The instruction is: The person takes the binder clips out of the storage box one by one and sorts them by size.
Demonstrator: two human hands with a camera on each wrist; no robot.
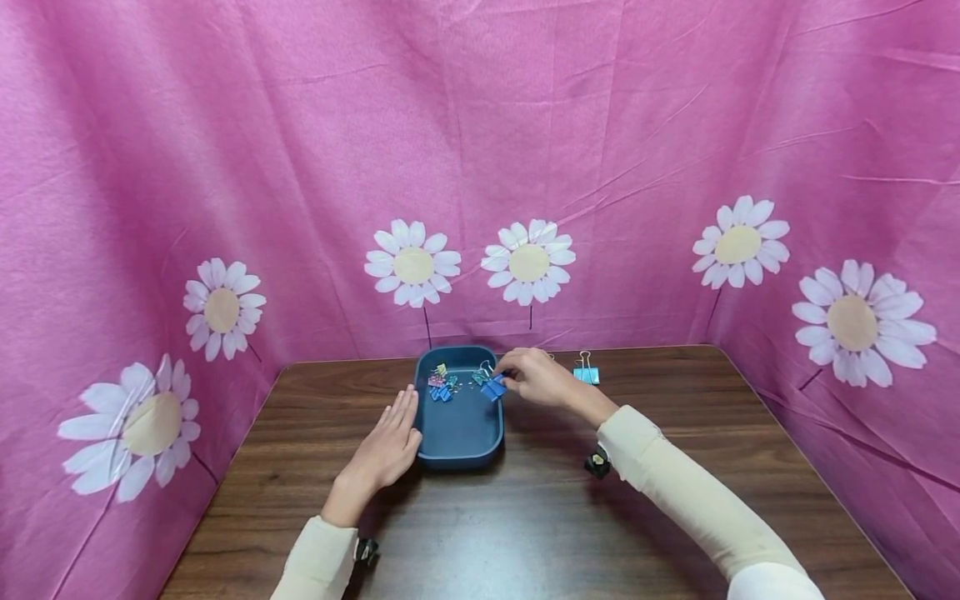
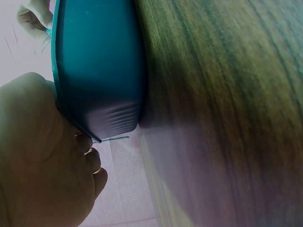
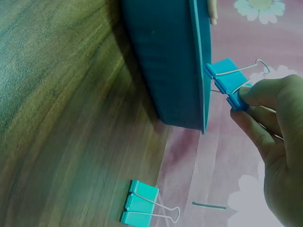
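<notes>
Several sm. clips (image 1: 441, 393) in tray (image 1: 459, 432), head-cam only

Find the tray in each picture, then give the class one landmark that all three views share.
Head: the tray lies below and slightly left of centre.
Left wrist: the tray fills the upper left-middle.
Right wrist: the tray is in the upper middle.
Shared landmark: the right hand, pinching a blue clip.

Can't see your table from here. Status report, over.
Left hand against tray's left side. Right hand pinches blue binder clip at tray's right rim. Turquoise binder clip on table, off to the right; no obstruction visible.
</notes>
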